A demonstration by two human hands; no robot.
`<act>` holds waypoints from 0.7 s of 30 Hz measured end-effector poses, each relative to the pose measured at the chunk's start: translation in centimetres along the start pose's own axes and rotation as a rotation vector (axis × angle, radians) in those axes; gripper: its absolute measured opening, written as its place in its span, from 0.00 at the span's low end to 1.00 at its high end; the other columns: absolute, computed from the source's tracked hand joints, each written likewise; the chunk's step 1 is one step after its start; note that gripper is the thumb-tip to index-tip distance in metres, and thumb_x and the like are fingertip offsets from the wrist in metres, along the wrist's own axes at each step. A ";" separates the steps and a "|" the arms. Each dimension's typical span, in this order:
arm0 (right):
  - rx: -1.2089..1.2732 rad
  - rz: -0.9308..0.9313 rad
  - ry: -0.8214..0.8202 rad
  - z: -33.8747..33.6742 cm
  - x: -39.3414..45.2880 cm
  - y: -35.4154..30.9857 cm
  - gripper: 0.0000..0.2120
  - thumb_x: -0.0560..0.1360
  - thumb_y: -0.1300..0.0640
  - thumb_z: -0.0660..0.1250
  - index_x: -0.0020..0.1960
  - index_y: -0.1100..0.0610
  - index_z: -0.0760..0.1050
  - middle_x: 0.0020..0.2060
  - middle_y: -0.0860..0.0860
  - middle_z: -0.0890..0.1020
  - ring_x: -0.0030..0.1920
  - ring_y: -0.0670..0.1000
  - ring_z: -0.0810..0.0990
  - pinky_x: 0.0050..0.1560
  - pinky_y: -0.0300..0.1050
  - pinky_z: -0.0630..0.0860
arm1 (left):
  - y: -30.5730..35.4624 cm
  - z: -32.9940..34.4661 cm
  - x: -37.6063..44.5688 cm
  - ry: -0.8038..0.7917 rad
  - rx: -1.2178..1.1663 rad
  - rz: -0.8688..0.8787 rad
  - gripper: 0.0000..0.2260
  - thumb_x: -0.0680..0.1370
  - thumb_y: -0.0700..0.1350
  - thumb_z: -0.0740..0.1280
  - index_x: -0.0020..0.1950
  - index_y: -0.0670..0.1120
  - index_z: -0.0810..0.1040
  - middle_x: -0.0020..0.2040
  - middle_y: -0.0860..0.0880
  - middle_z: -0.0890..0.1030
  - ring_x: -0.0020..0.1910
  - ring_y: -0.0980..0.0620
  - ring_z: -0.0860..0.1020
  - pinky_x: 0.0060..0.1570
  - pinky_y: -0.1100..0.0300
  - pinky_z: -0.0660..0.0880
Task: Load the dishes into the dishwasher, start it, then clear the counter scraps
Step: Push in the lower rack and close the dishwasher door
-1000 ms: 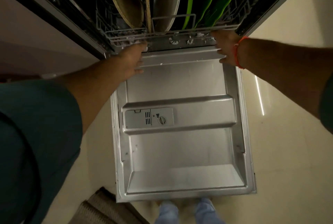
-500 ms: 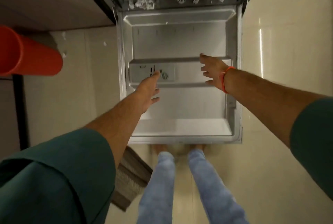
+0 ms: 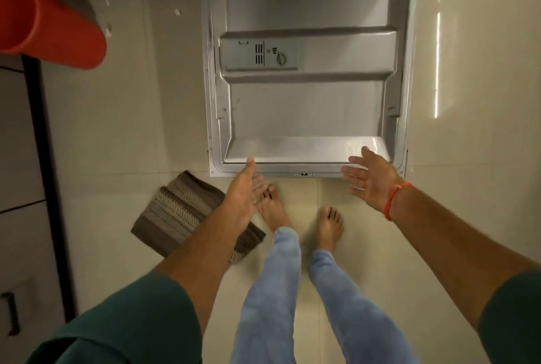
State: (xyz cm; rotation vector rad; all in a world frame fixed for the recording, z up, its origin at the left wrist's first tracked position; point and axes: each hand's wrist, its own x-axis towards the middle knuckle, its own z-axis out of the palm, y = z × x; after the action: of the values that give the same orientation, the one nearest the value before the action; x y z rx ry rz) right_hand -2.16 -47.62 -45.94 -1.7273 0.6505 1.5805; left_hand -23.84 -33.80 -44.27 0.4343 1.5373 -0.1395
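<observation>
Head view, dishwasher door lowered flat, grey steel liner, both hands spread wide, empty, near its edge

green sleeves, light-blue trousers — orange wristband, bare feet

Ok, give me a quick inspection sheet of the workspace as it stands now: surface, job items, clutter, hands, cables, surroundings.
Surface: pale tiled floor, glossy, with a few small white specks near the cabinet.
Job's things: dishwasher door folded fully down, inner steel face up; detergent dispenser closed; racks and dishes out of view.
Clutter: brown woven mat lying skewed left of the feet.
Hands: left hand and right hand both open, empty, at the door's near edge.
Cables: nothing seen.
Surroundings: orange cylinder at far left; dark-edged cabinet fronts beside it.
</observation>
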 end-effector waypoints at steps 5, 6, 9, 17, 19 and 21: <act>0.038 0.046 0.056 -0.3 2.7 4.1 0.27 0.84 0.41 0.54 0.76 0.58 0.67 0.70 0.58 0.75 0.70 0.57 0.72 0.66 0.54 0.68 | -4.2 -1.4 3.4 0.022 -0.075 -0.031 0.27 0.84 0.61 0.56 0.78 0.46 0.66 0.73 0.44 0.73 0.69 0.46 0.74 0.65 0.48 0.72; 0.046 0.051 0.070 -0.3 3.5 4.7 0.27 0.85 0.42 0.53 0.76 0.59 0.66 0.70 0.59 0.74 0.70 0.57 0.72 0.65 0.54 0.69 | -5.0 -1.5 4.2 0.035 -0.104 -0.038 0.28 0.84 0.62 0.56 0.78 0.46 0.67 0.72 0.44 0.74 0.68 0.45 0.75 0.65 0.48 0.72; 0.116 0.063 0.097 -0.5 6.1 6.3 0.28 0.85 0.43 0.53 0.78 0.60 0.62 0.71 0.61 0.72 0.71 0.59 0.72 0.69 0.56 0.68 | -7.1 -1.3 7.0 0.063 -0.202 -0.065 0.32 0.83 0.64 0.55 0.77 0.43 0.65 0.72 0.42 0.74 0.67 0.44 0.75 0.68 0.46 0.72; 0.581 0.020 0.105 -0.8 15.3 9.7 0.44 0.77 0.29 0.57 0.82 0.54 0.52 0.74 0.62 0.68 0.74 0.60 0.68 0.71 0.59 0.65 | -10.4 -0.1 16.5 0.057 -0.667 -0.041 0.40 0.80 0.71 0.48 0.81 0.41 0.56 0.74 0.37 0.70 0.73 0.39 0.70 0.73 0.42 0.64; 0.714 -0.034 0.053 -1.0 17.2 10.1 0.49 0.72 0.25 0.60 0.82 0.51 0.51 0.76 0.61 0.65 0.75 0.60 0.67 0.73 0.61 0.62 | -10.8 -0.1 18.3 0.018 -0.765 -0.016 0.42 0.79 0.72 0.46 0.81 0.42 0.57 0.76 0.38 0.68 0.75 0.39 0.67 0.75 0.41 0.61; 0.794 -0.071 0.009 -1.2 18.5 10.4 0.53 0.68 0.23 0.62 0.82 0.51 0.52 0.77 0.59 0.63 0.75 0.61 0.66 0.74 0.63 0.61 | -10.7 0.0 19.7 -0.013 -0.828 0.012 0.43 0.78 0.74 0.44 0.81 0.43 0.57 0.78 0.38 0.65 0.76 0.38 0.65 0.76 0.39 0.59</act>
State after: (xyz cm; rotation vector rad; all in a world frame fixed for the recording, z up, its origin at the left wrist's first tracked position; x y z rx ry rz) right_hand -6.84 -53.47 -65.81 -1.1385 1.0332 1.0433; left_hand -26.79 -40.05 -65.59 -0.2166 1.4374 0.4930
